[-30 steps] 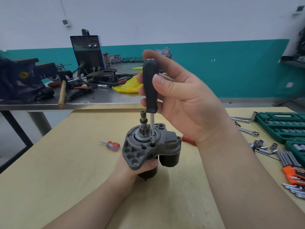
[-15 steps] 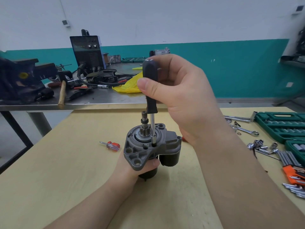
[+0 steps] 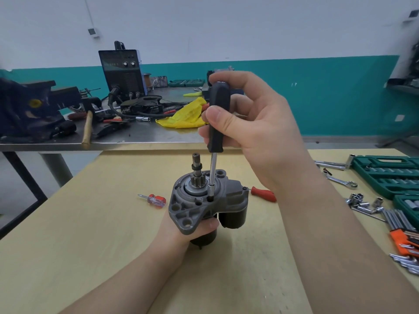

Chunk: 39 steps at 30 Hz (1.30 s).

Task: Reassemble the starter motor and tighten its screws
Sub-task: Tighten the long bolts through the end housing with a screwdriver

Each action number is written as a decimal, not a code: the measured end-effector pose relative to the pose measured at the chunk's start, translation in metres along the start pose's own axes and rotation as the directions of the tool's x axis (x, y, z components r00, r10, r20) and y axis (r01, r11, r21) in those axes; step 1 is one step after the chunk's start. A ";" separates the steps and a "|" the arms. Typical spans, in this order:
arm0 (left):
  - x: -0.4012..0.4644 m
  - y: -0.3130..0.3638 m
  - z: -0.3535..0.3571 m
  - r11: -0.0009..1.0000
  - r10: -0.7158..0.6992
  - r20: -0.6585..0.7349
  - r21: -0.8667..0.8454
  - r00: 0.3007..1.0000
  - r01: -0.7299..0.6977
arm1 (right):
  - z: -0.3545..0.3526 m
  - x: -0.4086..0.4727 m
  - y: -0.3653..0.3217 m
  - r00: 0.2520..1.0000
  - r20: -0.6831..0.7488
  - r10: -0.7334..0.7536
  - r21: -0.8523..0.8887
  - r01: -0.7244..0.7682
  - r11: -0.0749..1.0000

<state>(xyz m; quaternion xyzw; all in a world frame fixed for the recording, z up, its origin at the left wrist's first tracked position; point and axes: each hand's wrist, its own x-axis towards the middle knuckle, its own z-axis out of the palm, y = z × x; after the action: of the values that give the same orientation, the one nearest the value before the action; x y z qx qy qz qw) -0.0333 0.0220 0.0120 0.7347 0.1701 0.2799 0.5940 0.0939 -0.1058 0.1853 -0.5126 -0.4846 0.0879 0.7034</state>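
The grey starter motor [image 3: 195, 205] stands upright on the wooden table [image 3: 90, 234], pinion shaft pointing up. My left hand [image 3: 181, 230] grips its black body from below and behind, mostly hidden by the housing. My right hand [image 3: 254, 130] holds the black handle of a screwdriver [image 3: 216, 123] between thumb and fingers. The driver stands almost vertical, its steel shaft running down to a screw hole in the front housing, right of the pinion.
A small red screwdriver [image 3: 154, 199] lies left of the motor, a red-handled tool [image 3: 264, 194] to its right. Wrenches, loose sockets [image 3: 362, 203], hex keys and green socket cases [image 3: 390, 173] fill the right side. Behind stands a metal bench [image 3: 136, 137] with a vise, welder and hammer.
My right hand has turned on the screwdriver handle, thumb swinging round to the front. The driver tip stays in the same screw hole. The motor and my left hand have barely moved.
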 end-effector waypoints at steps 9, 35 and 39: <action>-0.002 -0.002 0.003 1.000 -0.030 -0.041 -0.008 0.999 0.030 | 0.009 -0.004 -0.006 0.983 -0.133 -0.130 -0.339 0.078 0.937; 0.016 -0.005 0.005 0.996 0.083 -0.084 0.044 0.993 -0.079 | 0.011 -0.008 -0.012 0.845 -0.319 -0.430 -0.391 0.296 0.872; 0.016 -0.005 0.005 0.993 0.118 -0.054 -0.026 0.992 -0.119 | -0.016 0.006 -0.001 0.806 -0.446 -0.389 -0.421 0.194 0.886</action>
<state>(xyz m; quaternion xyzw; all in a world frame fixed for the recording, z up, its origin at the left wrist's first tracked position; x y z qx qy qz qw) -0.0171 0.0291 0.0098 0.7273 0.1378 0.3363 0.5822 0.1096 -0.1124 0.1895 -0.5534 -0.3584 -0.2534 0.7079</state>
